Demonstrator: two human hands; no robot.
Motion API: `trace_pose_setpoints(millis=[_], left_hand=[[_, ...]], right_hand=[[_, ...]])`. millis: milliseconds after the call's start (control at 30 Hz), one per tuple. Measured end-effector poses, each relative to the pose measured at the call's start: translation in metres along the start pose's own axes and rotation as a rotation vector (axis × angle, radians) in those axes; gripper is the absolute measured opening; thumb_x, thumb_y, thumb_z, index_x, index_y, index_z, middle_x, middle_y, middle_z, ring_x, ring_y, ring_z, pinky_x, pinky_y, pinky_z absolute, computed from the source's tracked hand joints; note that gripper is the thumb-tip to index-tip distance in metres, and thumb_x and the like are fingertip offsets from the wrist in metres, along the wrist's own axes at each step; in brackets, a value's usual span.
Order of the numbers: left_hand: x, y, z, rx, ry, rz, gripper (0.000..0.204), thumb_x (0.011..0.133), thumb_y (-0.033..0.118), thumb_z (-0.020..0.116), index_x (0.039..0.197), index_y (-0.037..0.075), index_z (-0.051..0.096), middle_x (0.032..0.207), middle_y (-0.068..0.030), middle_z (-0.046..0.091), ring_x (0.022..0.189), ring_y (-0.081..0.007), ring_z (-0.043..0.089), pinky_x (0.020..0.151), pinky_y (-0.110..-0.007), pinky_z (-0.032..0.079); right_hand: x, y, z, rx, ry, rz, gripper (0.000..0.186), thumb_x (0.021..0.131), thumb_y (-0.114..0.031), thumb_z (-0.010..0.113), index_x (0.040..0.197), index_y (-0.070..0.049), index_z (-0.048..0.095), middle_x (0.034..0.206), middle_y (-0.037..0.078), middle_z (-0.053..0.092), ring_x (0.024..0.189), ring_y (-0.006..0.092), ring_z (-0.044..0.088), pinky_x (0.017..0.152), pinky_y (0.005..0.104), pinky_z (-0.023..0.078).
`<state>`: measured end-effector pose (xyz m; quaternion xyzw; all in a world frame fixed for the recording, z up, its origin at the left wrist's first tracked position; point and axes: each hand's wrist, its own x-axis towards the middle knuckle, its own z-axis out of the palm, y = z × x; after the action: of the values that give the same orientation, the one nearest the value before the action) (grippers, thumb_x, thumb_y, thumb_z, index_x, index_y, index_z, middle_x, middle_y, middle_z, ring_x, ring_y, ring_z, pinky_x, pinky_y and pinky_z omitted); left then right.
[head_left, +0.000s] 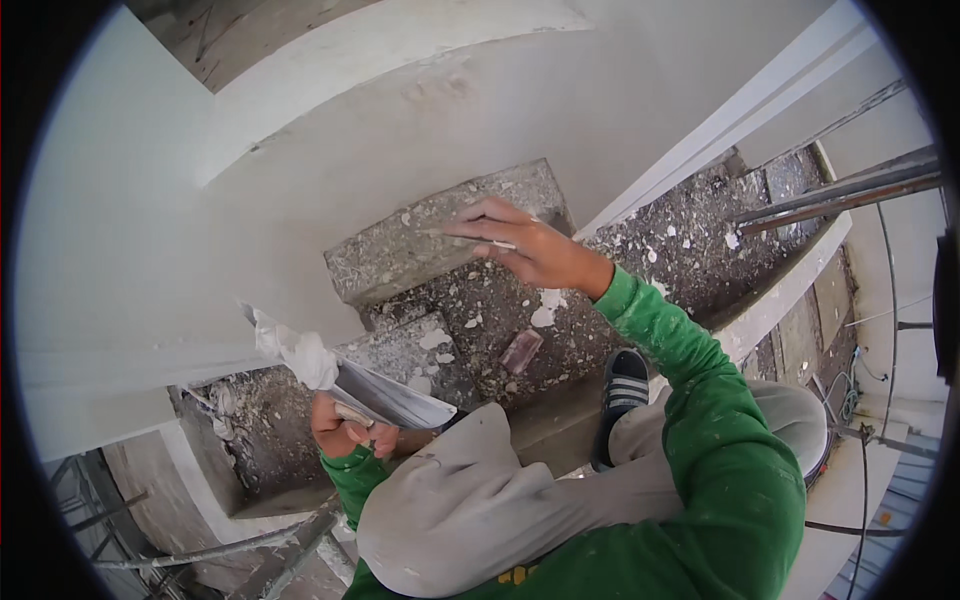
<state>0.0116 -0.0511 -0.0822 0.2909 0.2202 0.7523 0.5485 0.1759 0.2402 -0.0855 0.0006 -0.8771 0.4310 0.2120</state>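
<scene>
Low at center-left, my left hand (355, 430) grips the handle of a wide metal trowel (400, 395), which carries a lump of white putty (305, 350). In the middle, my right hand (525, 245) is closed on a thin, flat object seen edge-on, too small to name, with a pale smear at the fingers. That hand is in front of the white wall and above a rough concrete step (380, 260); whether it touches either I cannot tell.
A debris-speckled floor (480, 330) holds a reddish block (522, 351). My sandaled foot (623, 400) rests near it. Metal poles (830, 195) and cables stand at right, railings (200, 563) at lower left. A curved white wall (130, 250) surrounds the ledge.
</scene>
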Motion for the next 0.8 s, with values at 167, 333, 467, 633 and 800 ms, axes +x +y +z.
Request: trace_pose_setpoints(millis=[167,333,467,633,800], left_hand=[[-0.029,0.004,0.007,0.321,0.240,-0.016,0.055,0.088,0.021,0.065,0.125,-0.006,0.035,0.068,-0.0107,0.049,0.049,-0.0167,0.048,0.036,-0.027,0.038],[-0.059,0.003,0.007,0.371,0.349,-0.107,0.054,0.088,0.021,0.063,0.127,-0.004,0.033,0.069,-0.0103,0.048,0.049,-0.0169,0.048,0.037,-0.028,0.040],[-0.043,-0.018,-0.001,0.300,0.297,-0.137,0.058,0.088,0.020,0.062,0.131,-0.004,0.030,0.069,-0.0102,0.046,0.048,-0.0171,0.047,0.038,-0.028,0.040],[-0.069,-0.009,0.009,0.340,0.407,-0.073,0.064,0.088,0.021,0.062,0.136,-0.002,0.026,0.068,-0.0105,0.046,0.047,-0.0174,0.047,0.037,-0.029,0.040],[-0.071,-0.010,0.007,0.333,0.450,-0.078,0.066,0.088,0.023,0.063,0.137,-0.001,0.026,0.068,-0.0108,0.046,0.046,-0.0176,0.047,0.036,-0.029,0.040]], right_hand=[[-0.073,0.198,0.057,0.600,0.778,0.742,0.024,0.095,-0.021,0.054,0.106,-0.001,0.060,0.096,0.009,0.060,0.091,0.0193,0.059,0.081,0.0314,0.047],[-0.050,0.272,0.097,1.310,1.209,0.752,0.015,0.090,-0.014,0.055,0.097,-0.001,0.055,0.099,0.012,0.057,0.094,0.0234,0.058,0.084,0.0383,0.049],[-0.094,0.363,0.082,0.500,1.109,0.556,0.018,0.088,-0.011,0.057,0.102,-0.001,0.053,0.102,0.013,0.057,0.098,0.0250,0.057,0.085,0.0420,0.049],[-0.038,0.310,0.120,-0.207,0.786,0.620,0.019,0.088,-0.013,0.056,0.104,-0.002,0.052,0.101,0.013,0.057,0.098,0.0261,0.057,0.088,0.0425,0.047],[-0.011,0.313,0.104,1.366,1.362,0.632,0.023,0.086,-0.011,0.054,0.106,-0.001,0.050,0.105,0.014,0.055,0.102,0.0287,0.054,0.093,0.0487,0.045]])
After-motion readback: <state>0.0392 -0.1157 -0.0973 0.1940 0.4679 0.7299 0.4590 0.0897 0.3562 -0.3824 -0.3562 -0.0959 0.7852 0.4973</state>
